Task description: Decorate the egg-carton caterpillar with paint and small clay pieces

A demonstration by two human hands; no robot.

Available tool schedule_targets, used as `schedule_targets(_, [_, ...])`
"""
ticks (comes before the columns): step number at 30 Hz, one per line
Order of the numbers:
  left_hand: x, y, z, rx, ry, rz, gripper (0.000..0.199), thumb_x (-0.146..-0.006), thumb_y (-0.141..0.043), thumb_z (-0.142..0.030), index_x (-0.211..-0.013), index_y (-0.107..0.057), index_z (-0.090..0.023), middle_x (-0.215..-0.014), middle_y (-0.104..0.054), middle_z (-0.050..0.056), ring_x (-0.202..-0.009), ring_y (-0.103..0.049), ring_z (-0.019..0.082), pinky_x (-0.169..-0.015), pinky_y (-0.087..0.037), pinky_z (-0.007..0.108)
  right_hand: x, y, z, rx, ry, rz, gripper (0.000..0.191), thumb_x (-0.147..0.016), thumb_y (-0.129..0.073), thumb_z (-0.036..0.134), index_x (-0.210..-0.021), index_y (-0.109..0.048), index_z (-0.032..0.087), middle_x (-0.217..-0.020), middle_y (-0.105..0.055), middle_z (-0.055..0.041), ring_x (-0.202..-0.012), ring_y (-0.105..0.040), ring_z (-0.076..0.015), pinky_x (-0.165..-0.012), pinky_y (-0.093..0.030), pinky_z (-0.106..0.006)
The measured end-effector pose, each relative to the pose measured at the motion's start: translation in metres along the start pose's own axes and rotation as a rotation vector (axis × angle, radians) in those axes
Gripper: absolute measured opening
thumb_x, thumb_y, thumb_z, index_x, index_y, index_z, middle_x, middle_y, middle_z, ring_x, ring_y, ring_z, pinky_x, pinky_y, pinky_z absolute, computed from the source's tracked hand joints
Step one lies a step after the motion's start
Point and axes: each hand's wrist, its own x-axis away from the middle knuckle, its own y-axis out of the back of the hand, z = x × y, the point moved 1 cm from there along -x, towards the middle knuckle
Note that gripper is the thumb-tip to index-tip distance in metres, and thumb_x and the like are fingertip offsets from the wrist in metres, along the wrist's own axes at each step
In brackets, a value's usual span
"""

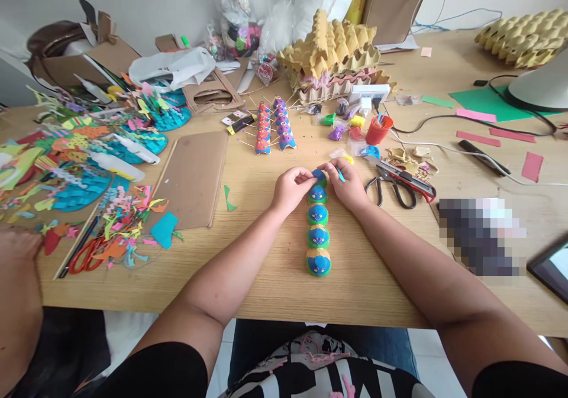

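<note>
A caterpillar made from a strip of egg carton (318, 214) lies lengthwise before me, its bumps covered in blue and green clay with small faces. At its far end, my left hand (289, 192) pinches the rim of the last blue bump between thumb and fingers. My right hand (348, 186) is closed on the other side of that bump, its fingertips touching the top. A small light-blue clay tool (340, 174) sticks out between the right fingers. Part of the far bump is hidden by the fingers.
Black-handled scissors (390, 188) and a red utility knife (410, 180) lie right of my right hand. Behind stand two finished caterpillars (262, 129), a red cup (379, 130) and egg trays (328, 49). Cardboard (190, 179) and paper scraps (128, 220) lie left, near another person's arm (20, 274).
</note>
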Motion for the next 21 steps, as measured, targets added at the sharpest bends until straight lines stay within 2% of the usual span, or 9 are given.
schedule_targets(4, [-0.004, 0.001, 0.007, 0.040, -0.024, -0.032, 0.004, -0.081, -0.070, -0.016, -0.083, -0.068, -0.018, -0.080, -0.069, -0.001, -0.075, -0.061, 0.012, -0.077, -0.049, 0.025, 0.000, 0.001, -0.001, -0.004, 0.000, -0.016, 0.045, -0.099, -0.056, 0.065, -0.091, -0.067, 0.022, -0.096, -0.075, -0.0059, -0.092, -0.064, -0.0203, -0.091, -0.053, -0.037])
schedule_targets(8, [-0.007, 0.003, 0.011, -0.009, -0.038, -0.106, 0.014, -0.082, -0.062, -0.008, -0.091, -0.067, -0.019, -0.092, -0.071, 0.002, -0.086, -0.065, 0.014, -0.086, -0.052, 0.027, 0.000, 0.002, -0.002, 0.003, -0.002, -0.054, 0.042, -0.101, -0.054, 0.060, -0.095, -0.070, 0.022, -0.089, -0.070, -0.0053, -0.089, -0.062, -0.0217, -0.090, -0.052, -0.040])
schedule_targets(12, [-0.002, 0.004, 0.007, -0.257, -0.159, -0.082, 0.017, -0.086, -0.061, -0.009, -0.097, -0.066, -0.021, -0.102, -0.074, 0.007, -0.098, -0.067, 0.020, -0.095, -0.052, 0.035, -0.001, 0.001, -0.003, 0.056, -0.002, -0.094, 0.043, -0.101, -0.051, 0.060, -0.093, -0.067, 0.022, -0.087, -0.067, -0.0059, -0.086, -0.060, -0.0219, -0.086, -0.050, -0.040])
schedule_targets(15, [0.005, 0.004, 0.003, -0.523, -0.238, -0.101, 0.016, -0.091, -0.062, -0.014, -0.102, -0.068, -0.023, -0.104, -0.076, 0.009, -0.110, -0.063, 0.028, -0.102, -0.049, 0.044, -0.002, 0.000, -0.005, 0.124, 0.016, -0.122, 0.042, -0.100, -0.049, 0.061, -0.083, -0.059, 0.023, -0.083, -0.064, -0.0050, -0.081, -0.057, -0.0209, -0.081, -0.047, -0.038])
schedule_targets(18, [0.008, 0.002, 0.004, -0.595, -0.203, -0.074, 0.017, -0.094, -0.060, -0.016, -0.106, -0.068, -0.024, -0.104, -0.076, 0.010, -0.109, -0.064, 0.030, -0.099, -0.049, 0.045, -0.002, -0.002, -0.007, 0.170, -0.001, -0.110, 0.043, -0.101, -0.047, 0.061, -0.079, -0.049, 0.025, -0.077, -0.058, -0.0021, -0.075, -0.053, -0.0195, -0.075, -0.043, -0.037])
schedule_targets(21, [0.005, 0.002, 0.006, -0.511, -0.169, -0.059, 0.017, -0.094, -0.060, -0.016, -0.108, -0.066, -0.024, -0.105, -0.076, 0.009, -0.105, -0.066, 0.028, -0.097, -0.050, 0.043, -0.002, -0.003, -0.010, 0.176, -0.024, -0.069, 0.045, -0.101, -0.046, 0.064, -0.079, -0.048, 0.025, -0.075, -0.057, -0.0013, -0.074, -0.052, -0.0195, -0.073, -0.041, -0.038])
